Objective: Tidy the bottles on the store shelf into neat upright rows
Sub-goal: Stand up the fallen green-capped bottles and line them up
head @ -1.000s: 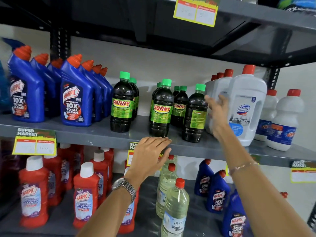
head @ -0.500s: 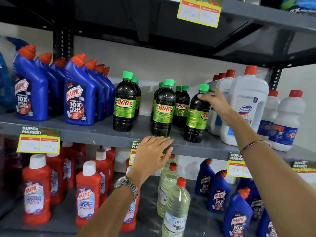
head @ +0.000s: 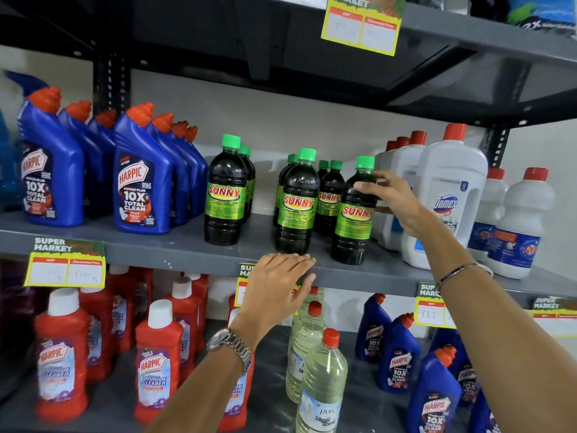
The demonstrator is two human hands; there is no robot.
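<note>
R hand [head: 395, 203] wrapped round the shoulder of the rightmost dark bottle [head: 354, 214], thumb in front, other fingers behind. It's upright, at the front of the middle shelf [head: 187, 251], base just short of the shelf lip, white jug [head: 449, 195] just beside it on the right, so tight that side. L hand [head: 278, 284] flat, fingers together, palm on the shelf's front edge below the middle dark bottle [head: 298, 201], gripping nothing. Open room: bare gap btwn the left dark bottle [head: 225, 192] and the middle one, plus bare strip in front of the blue bottles [head: 142, 173]. Dark bottles sit staggered, not one line. Vs 0.5 s ago: R hand came down from the green cap to the bottle's shoulder and closed round it; label turned more to the front. L hand same spot.
</note>
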